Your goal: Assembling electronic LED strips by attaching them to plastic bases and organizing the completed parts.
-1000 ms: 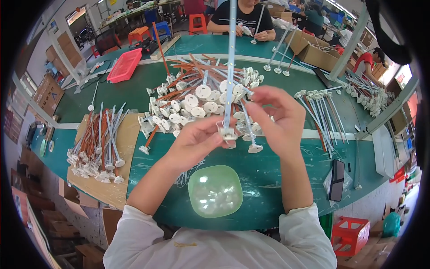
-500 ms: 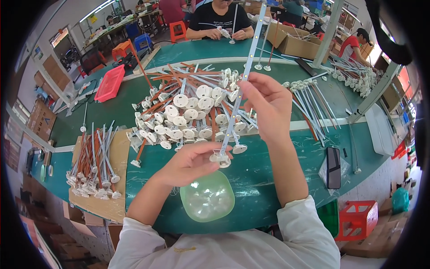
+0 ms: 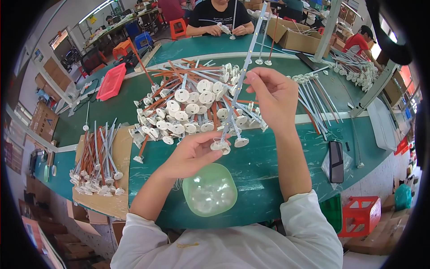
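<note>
A slim, pale LED strip (image 3: 252,42) stands tilted in front of me, leaning right toward its top. At its lower end sits a round white base (image 3: 220,147), pinched by the thumb and fingers of my left hand (image 3: 190,154). Partway up, my right hand (image 3: 274,96) is closed with thumb and forefinger at the strip's edge. Thin wire shows near the base. Just below my left hand, a green bowl (image 3: 209,213) holds clear, shiny small pieces. Behind the strip lies a large heap of similar strips with white round bases (image 3: 181,95), some with orange-brown backs.
More strips lie on cardboard (image 3: 121,157) at the left and in a bunch (image 3: 318,105) at the right. A phone (image 3: 335,162) rests on the right side of the green table. A pink tray (image 3: 111,82) is far left. Across the table sits a person (image 3: 219,18) handling a strip.
My left hand and the strip's base have risen slightly, away from the bowl. My right hand has shifted a little right. The whole view has moved slightly.
</note>
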Motion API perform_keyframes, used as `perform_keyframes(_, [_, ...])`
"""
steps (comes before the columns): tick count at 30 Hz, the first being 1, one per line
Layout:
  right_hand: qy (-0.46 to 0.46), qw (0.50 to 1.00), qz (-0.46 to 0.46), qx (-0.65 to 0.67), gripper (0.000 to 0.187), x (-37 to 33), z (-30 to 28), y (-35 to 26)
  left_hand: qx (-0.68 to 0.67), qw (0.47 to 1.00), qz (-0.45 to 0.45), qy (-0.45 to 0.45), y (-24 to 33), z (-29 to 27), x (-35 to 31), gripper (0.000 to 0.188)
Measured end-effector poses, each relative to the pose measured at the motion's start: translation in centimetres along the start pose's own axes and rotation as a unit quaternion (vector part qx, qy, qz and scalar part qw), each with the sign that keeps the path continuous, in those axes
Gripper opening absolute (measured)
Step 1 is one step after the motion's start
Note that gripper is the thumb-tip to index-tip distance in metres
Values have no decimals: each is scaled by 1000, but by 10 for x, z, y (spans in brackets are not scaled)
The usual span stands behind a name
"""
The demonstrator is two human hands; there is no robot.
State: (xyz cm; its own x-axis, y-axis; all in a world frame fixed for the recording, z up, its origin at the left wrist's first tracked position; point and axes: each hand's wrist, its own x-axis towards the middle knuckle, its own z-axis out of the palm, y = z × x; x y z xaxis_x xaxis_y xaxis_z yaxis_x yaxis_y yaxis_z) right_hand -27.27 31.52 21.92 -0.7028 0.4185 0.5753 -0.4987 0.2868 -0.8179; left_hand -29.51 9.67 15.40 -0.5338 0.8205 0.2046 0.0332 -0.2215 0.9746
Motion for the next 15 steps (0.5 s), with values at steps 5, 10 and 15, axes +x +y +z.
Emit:
perform_keyframes(5, [-10, 1000, -7, 11, 13, 0, -3, -2, 23, 998, -30, 42, -2, -2, 1, 42])
perform_keyframes(10, [-18, 996, 10, 83, 13, 3, -13, -7, 153, 986, -4, 57, 0, -2, 5, 41])
perform_keyframes(15, [-2, 992, 23, 122, 13, 9, -26, -11, 238, 969, 6, 65, -1, -2, 6, 39])
